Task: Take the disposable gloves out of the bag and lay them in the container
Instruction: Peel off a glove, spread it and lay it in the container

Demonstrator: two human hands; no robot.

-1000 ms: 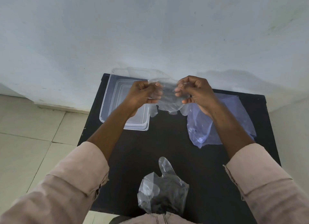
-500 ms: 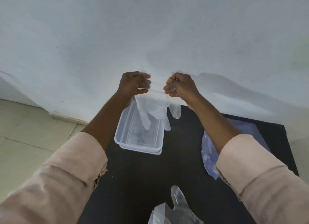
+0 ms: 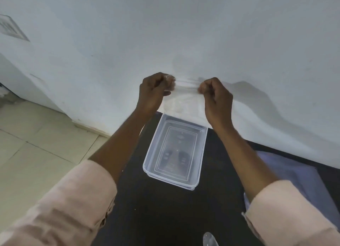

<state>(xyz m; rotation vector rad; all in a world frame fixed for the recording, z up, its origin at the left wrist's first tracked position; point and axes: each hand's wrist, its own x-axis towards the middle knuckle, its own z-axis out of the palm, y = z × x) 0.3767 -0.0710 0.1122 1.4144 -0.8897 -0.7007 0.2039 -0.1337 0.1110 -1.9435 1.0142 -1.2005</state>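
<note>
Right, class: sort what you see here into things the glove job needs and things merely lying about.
Needed:
left hand
right hand
held glove
container
bag
second glove

Lying about:
black table
wall vent

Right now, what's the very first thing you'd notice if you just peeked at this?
Two hands raised in front of the pale wall: the left hand and right hand stretch a thin, see-through glove between them. Just below sits an empty clear container on the black table. A bluish plastic bag lies at the right.
</note>
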